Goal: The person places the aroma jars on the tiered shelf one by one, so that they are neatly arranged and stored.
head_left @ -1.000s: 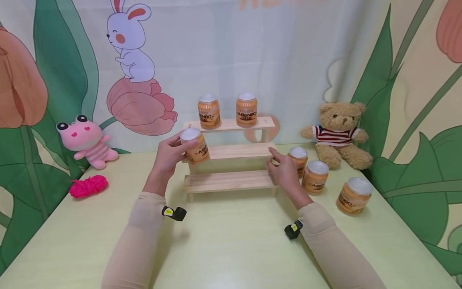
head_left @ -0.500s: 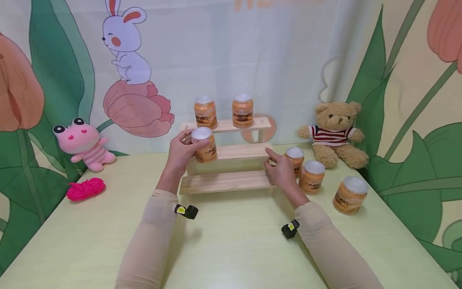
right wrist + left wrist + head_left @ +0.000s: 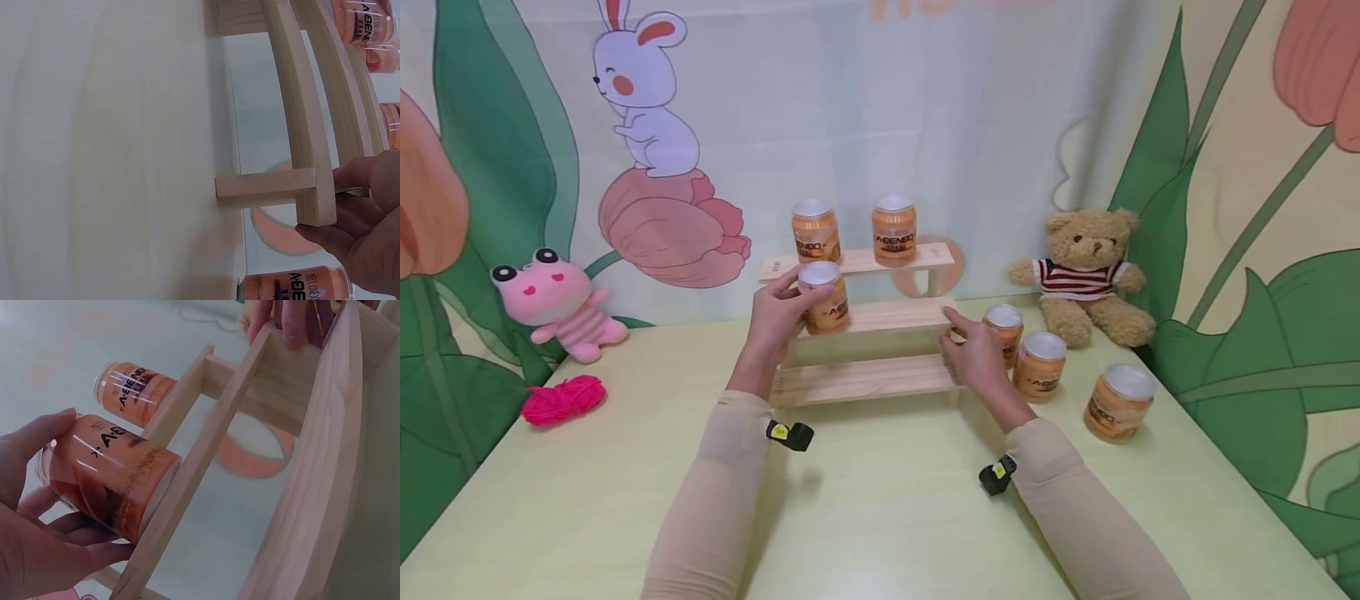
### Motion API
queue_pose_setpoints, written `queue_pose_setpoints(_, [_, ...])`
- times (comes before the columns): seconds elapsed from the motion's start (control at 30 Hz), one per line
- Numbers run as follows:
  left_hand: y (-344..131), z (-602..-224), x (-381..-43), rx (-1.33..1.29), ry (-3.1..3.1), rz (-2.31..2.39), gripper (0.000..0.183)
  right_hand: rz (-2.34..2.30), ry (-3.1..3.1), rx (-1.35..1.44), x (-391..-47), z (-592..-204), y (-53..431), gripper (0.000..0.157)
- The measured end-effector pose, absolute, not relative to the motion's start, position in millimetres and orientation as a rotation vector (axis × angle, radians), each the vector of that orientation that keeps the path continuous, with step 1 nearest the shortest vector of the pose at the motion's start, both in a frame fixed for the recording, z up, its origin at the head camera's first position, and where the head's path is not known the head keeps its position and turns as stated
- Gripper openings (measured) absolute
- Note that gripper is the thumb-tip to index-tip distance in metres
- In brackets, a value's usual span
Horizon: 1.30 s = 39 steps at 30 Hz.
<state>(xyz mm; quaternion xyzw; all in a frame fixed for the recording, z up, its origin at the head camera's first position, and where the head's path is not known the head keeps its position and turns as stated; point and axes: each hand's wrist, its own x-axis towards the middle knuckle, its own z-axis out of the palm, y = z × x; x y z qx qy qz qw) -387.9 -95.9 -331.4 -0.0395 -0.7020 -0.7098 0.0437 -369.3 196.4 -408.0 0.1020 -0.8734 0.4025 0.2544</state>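
My left hand grips an orange can with a pale lid, thumb across its front and fingers behind. The can is upright over the left part of the middle step of a three-step wooden shelf. In the left wrist view, the base of the held can is right at the edge of that step. My right hand holds the shelf's right end, index finger at the middle step and the other fingers bent near the bottom one. The right wrist view shows this hand around the end of a step.
Two matching cans stand on the top step, one at left and one near the middle. On the table to the right are three more cans. A teddy bear, pink frog plush and pink yarn sit farther out.
My left hand has carried the can rightward along the middle step and now keeps it nearly still there. The right hand stays on the shelf's end. The whole head view has drifted slightly.
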Motion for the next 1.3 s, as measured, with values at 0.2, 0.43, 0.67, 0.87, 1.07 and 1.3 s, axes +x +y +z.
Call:
queue_pose_setpoints(0.2, [-94, -330, -393, -0.165, -2.183, -2.227, 0.068, 1.106, -2.381, 0.253, -367, -407, 200, 0.046])
queue_pose_setpoints(0.43, [-92, -330, -400, -0.171, -2.211, -2.262, 0.070, 1.072, -2.373, 0.265, -367, -406, 203, 0.045])
queue_pose_setpoints(0.67, [-95, -331, -406, -0.175, -2.259, -2.219, 0.073, 1.057, -2.367, 0.281, -365, -405, 201, 0.044])
queue_pose_setpoints(0.87, [-97, -329, -404, -0.144, -2.237, -2.242, 0.072, 1.052, -2.369, 0.290, -367, -406, 199, 0.045])
queue_pose_setpoints(1.07, [-97, -327, -398, -0.143, -2.255, -2.184, 0.072, 1.053, -2.371, 0.292, -367, -406, 197, 0.045])
queue_pose_setpoints(1.3, [-104, -324, -386, -0.154, -2.311, -2.042, 0.080, 1.047, -2.368, 0.302, -367, -406, 196, 0.044])
